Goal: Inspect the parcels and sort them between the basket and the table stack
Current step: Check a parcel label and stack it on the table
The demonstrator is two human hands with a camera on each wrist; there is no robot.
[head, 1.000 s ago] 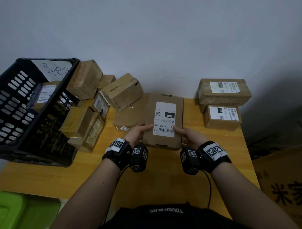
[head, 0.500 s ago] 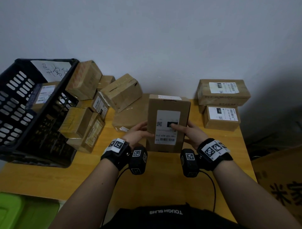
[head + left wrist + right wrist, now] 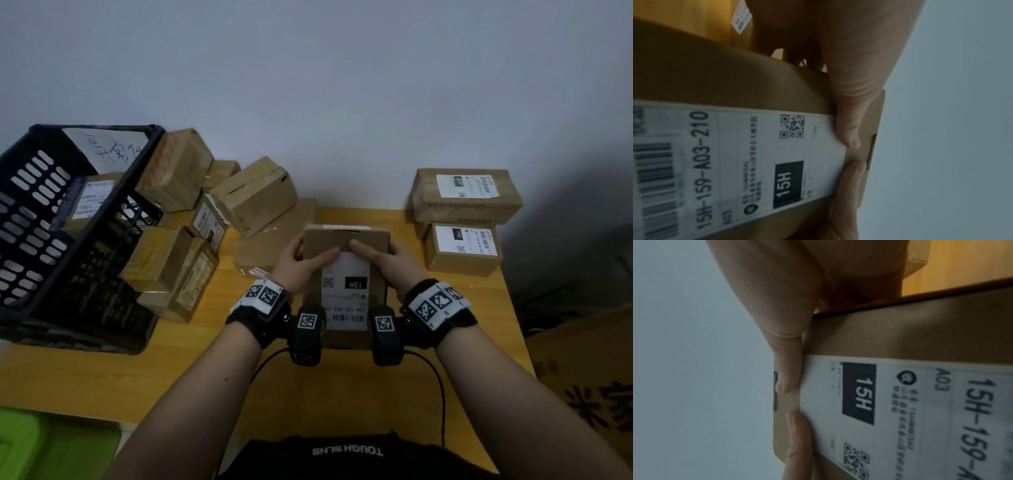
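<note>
I hold a flat brown cardboard parcel [image 3: 346,284] upright over the middle of the wooden table [image 3: 85,380], its white "15H" label [image 3: 345,291] facing me. My left hand [image 3: 301,263] grips its left edge and my right hand [image 3: 387,262] grips its right edge, both thumbs pressed on the front near the top. The wrist views show the label [image 3: 740,162] [image 3: 900,410] close up with a thumb [image 3: 849,129] [image 3: 787,373] at its end. A black slotted basket [image 3: 61,219] at the left holds a labelled parcel [image 3: 89,202]. Two labelled boxes [image 3: 466,195] [image 3: 462,248] form the stack at the right.
A loose pile of brown boxes [image 3: 253,195] lies between the basket and the held parcel, against the grey wall. A flat box [image 3: 270,246] lies behind my left hand. A green bin [image 3: 41,445] sits below the table's left front; a cardboard carton [image 3: 596,387] stands at the right.
The parcel has been lifted off the table and tipped upright toward me. Both hands slid from its near end up to its top corners.
</note>
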